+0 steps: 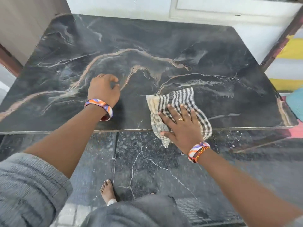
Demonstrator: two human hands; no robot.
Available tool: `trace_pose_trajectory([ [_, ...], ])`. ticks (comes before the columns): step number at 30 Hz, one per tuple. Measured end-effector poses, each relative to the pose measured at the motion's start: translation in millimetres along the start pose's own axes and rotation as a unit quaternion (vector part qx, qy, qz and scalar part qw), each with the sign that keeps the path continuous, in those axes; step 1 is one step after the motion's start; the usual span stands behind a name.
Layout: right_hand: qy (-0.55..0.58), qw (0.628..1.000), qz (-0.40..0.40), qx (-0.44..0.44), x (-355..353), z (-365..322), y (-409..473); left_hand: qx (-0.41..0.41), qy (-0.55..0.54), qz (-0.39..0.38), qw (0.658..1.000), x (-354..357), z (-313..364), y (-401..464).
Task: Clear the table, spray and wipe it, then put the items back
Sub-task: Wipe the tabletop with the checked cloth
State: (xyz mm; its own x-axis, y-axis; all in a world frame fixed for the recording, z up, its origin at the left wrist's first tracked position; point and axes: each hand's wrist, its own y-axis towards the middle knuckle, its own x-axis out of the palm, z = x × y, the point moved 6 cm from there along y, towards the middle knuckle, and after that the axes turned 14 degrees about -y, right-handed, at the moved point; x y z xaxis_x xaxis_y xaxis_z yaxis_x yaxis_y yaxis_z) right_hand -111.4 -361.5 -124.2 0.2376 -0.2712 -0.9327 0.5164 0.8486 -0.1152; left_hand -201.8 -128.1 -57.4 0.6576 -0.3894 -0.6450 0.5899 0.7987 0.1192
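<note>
The striped cloth [177,110] lies on the near right part of the dark marbled tabletop [147,46], crumpled rather than flat. Its long axis runs from the far end, up the tabletop, down toward the near edge, leaning slightly to the right. Its near corner hangs over the tabletop's front edge, above the dark floor [147,161].

The middle of the cloth is hidden under the right hand [182,126], so its folds there cannot be read. The tabletop's left and right ends are cut off by the frame, and the right side of the picture shows only blurred patches of yellow, teal and pink that cannot be made out. The arms are blurred toward the bottom of the frame.

The right hand presses flat on the cloth, palm down, its fingers [170,110] spread wide and pointing away and to the left; they lie on the cloth rather than gripping it. A ring sits on one finger and a bangle [198,150] circles the wrist. The left hand [103,90] rests on the bare tabletop well to the left of the cloth, holding nothing, its fingers loosely curled with the tips close to the surface. It wears a matching bangle. One bare foot [107,190] shows on the floor below.
</note>
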Motion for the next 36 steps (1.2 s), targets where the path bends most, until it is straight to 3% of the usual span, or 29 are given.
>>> trace_pose_trajectory([
  [6,0.055,0.990,0.032,-0.129,-57.2,-114.5,55.5,-0.077,0.018,0.057,0.995,-68.0,-62.1,24.4],
  [9,0.101,0.986,0.023,-0.128,-75.0,-141.4,93.0,-0.110,0.047,0.087,0.989,-101.3,-91.6,38.9],
  [13,0.134,0.990,-0.036,0.016,-71.3,-116.1,173.3,-0.105,0.074,0.114,0.985,-137.6,-122.3,66.1],
  [17,0.159,0.959,-0.087,0.219,-64.9,-62.8,243.7,-0.132,0.113,0.126,0.977,-170.1,-158.1,93.3],
  [20,0.148,0.954,-0.093,0.242,-67.9,-56.1,286.1,-0.179,0.121,0.092,0.972,-179.6,-187.0,103.9],
  [23,0.130,0.975,-0.058,0.172,-83.4,-81.6,323.6,-0.205,0.089,0.069,0.972,-180.5,-208.5,109.9],
  [27,0.115,0.993,0.023,-0.003,-122.0,-164.3,356.6,-0.205,0.055,0.058,0.975,-182.1,-215.5,115.6],
  [32,0.105,0.973,0.063,-0.198,-161.0,-284.0,334.1,-0.239,0.059,0.062,0.967,-192.9,-231.1,108.6],
  [36,0.104,0.947,0.074,-0.296,-172.7,-334.4,279.5,-0.260,0.072,0.084,0.959,-204.5,-233.6,82.1],
])
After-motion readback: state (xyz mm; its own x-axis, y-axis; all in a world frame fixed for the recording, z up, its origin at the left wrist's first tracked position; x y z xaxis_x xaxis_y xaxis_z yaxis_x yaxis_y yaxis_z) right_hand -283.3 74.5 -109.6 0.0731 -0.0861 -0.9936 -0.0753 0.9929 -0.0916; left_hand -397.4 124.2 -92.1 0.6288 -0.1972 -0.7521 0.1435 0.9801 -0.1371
